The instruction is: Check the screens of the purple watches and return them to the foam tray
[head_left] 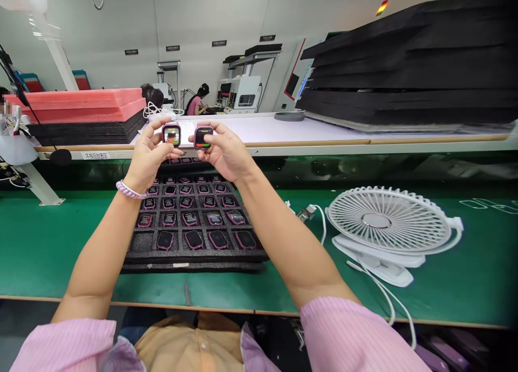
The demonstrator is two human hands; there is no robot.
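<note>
My left hand (151,151) grips a smartwatch (171,136) without a strap, its screen lit with a picture. Beside it, my right hand (226,149) is closed on a second smartwatch (203,137), whose dark screen shows coloured bars at top and bottom; the thumb lies over part of that screen. Both watches are held up at shelf height, close together but apart. Below them on the bench lies a black foam tray (140,241) with rows of purple-rimmed watches in its pockets. The pocket at its near left corner holds no watch.
To the right a white clip fan (388,221) with a cable stands on the green bench (291,285). The raised shelf (259,134) carries red foam slabs (84,105) at left and a tall stack of black foam trays (408,69) at right. Other people sit near machines beyond.
</note>
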